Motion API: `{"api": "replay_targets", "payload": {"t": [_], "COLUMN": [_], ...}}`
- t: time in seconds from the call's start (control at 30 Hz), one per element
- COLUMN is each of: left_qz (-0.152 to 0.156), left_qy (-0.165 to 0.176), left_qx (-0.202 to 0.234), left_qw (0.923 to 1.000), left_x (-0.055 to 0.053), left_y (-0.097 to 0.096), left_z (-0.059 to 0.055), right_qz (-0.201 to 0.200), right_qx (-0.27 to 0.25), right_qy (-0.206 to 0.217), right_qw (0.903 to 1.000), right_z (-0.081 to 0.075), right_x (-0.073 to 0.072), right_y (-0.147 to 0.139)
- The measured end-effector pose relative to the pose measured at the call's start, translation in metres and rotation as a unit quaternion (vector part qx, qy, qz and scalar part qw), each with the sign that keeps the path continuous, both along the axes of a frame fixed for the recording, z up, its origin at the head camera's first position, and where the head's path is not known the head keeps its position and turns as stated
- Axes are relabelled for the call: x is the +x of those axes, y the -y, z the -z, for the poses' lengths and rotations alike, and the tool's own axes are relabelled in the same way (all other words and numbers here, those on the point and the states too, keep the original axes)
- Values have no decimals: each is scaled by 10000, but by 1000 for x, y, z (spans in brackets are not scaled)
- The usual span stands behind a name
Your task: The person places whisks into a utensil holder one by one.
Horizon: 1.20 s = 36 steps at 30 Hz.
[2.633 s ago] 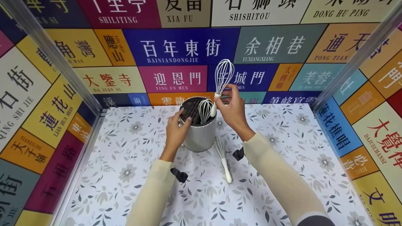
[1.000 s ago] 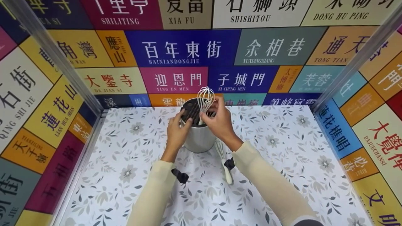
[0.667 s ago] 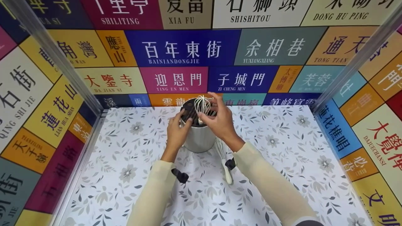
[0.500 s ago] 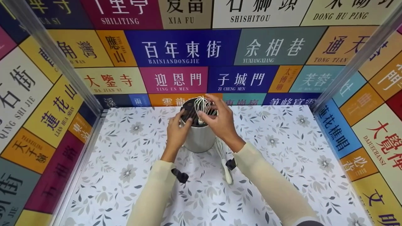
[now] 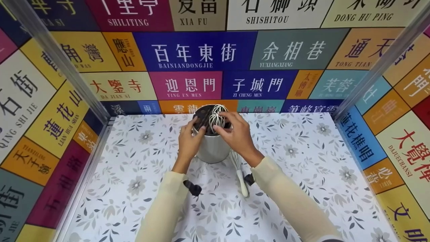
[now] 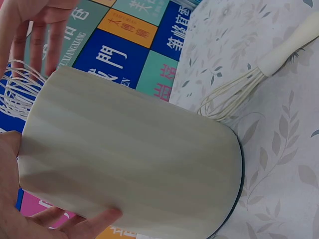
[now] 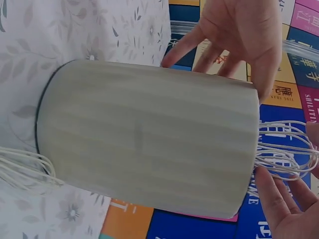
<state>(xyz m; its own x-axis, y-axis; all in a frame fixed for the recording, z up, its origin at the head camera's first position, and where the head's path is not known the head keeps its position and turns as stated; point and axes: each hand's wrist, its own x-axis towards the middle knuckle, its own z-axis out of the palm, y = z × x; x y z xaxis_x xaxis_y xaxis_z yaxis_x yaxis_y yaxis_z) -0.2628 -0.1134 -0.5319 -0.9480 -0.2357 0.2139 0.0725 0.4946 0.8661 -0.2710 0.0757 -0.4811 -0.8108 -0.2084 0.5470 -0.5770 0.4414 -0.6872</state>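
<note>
A light grey utensil holder [image 5: 213, 149] with a dark slotted top stands upright on the table. My left hand [image 5: 189, 139] grips its left side, thumb at the rim and fingers round the wall, as the left wrist view shows. Two whisks stand in it, wire heads up and close together; their handles are hidden. The thumb and fingers of my right hand [image 5: 238, 132] pinch the wires of the front whisk [image 5: 215, 119]. Just behind it rises the rear whisk [image 5: 220, 108]. A third whisk [image 5: 240, 174], white-handled, lies on the table right of the holder.
The table [image 5: 134, 208] has a white leaf-and-flower cover. Behind it and at both sides stand walls of coloured panels [image 5: 195, 50] with Chinese lettering. The lying whisk is close to the right wrist's black camera [image 5: 249, 179].
The right hand has brought a whisk from above the holder down into it, turned with the wires upward. Its head sits lower than before. The left hand has stayed on the holder.
</note>
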Motion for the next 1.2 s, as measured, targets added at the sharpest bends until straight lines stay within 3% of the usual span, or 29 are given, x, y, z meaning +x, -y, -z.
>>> {"api": "replay_targets", "payload": {"t": [0.37, 0.77, 1.03, 1.2], "left_qz": [-24, -111, -79, -61], "left_qy": [36, -16, -7, 62], "left_qx": [17, 135, 162, 46], "left_qw": [10000, 9998, 9998, 10000], "left_x": [-1, -2, -1, 0], "left_y": [1, 0, 0, 0], "left_z": [1, 2, 2, 0], "right_qz": [-170, 370, 916, 873], "right_qx": [-278, -831, -469, -288], "right_qy": [210, 642, 1322, 1988], "right_qw": [9992, 9938, 9859, 9757], "right_z": [8, 14, 42, 68], "right_x": [5, 4, 4, 10], "right_y": [-8, -38, -59, -69]}}
